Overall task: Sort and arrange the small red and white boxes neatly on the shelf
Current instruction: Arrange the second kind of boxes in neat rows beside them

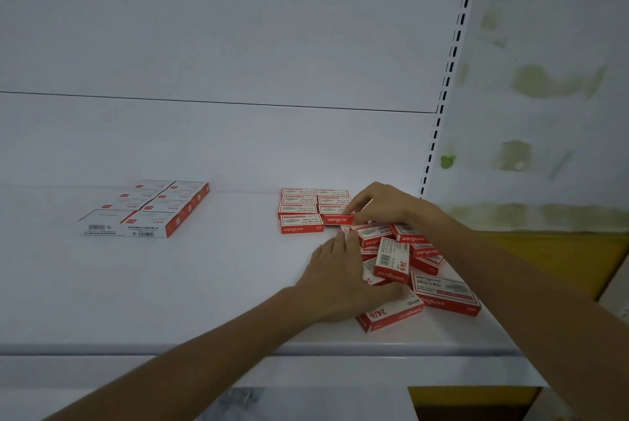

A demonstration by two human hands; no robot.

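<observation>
Nearest the camera, the rounded front rim of the white shelf (136,349) is seen, and both forearms are stretched over it. On the right part of the shelf a loose heap (420,255) of small red and white boxes is piled, the boxes lying at mixed angles and overlapping. At its near edge a front box (388,313) marked 24/6 is laid askew. Just right of it a flat box (446,293) is set label up close to the front rim. A tilted box (393,262) is propped on the others with its barcode face shown. Every box is shut, so the contents cannot be told.

The left hand (340,281) is laid palm down on the heap's left side, its fingers (343,243) straight and pressed together, the thumb stretched rightward over the boxes. Beyond it the right hand (384,204) is arched above the heap, its fingers curled and pinching an end box (337,219). This box is held at the near right corner of a neat block (299,208) of matching boxes, ranged in two touching columns towards the back.

Well apart to the left, a group of white boxes (160,206) with red sides is likewise ranged in two columns. Behind everything a pale back panel (238,29) and a slotted upright (449,63) are seen
</observation>
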